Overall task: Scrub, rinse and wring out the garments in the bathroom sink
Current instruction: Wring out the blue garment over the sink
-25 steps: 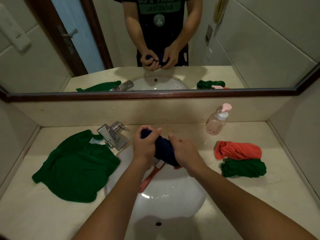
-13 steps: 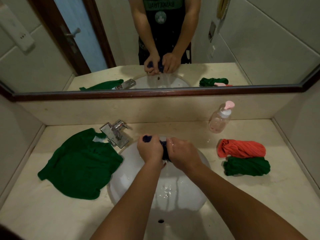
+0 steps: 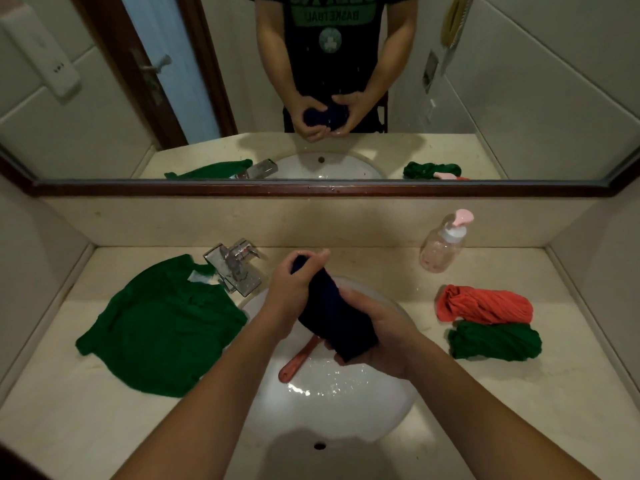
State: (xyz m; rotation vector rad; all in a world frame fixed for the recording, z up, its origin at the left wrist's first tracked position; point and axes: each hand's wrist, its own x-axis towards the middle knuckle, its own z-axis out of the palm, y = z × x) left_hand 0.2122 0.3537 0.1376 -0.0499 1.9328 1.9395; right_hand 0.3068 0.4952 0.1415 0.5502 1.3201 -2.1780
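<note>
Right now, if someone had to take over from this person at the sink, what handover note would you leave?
Left hand grips the upper end of the navy garment; right hand grips its lower end, over the sink.
Coral roll and green roll lie twisted on the counter, right. Green shirt lies flat, left of the faucet. A red-handled tool lies in the basin.
Done: the two rolls look wrung.
Left: finish wringing the navy one, then probably the flat shirt.
</note>
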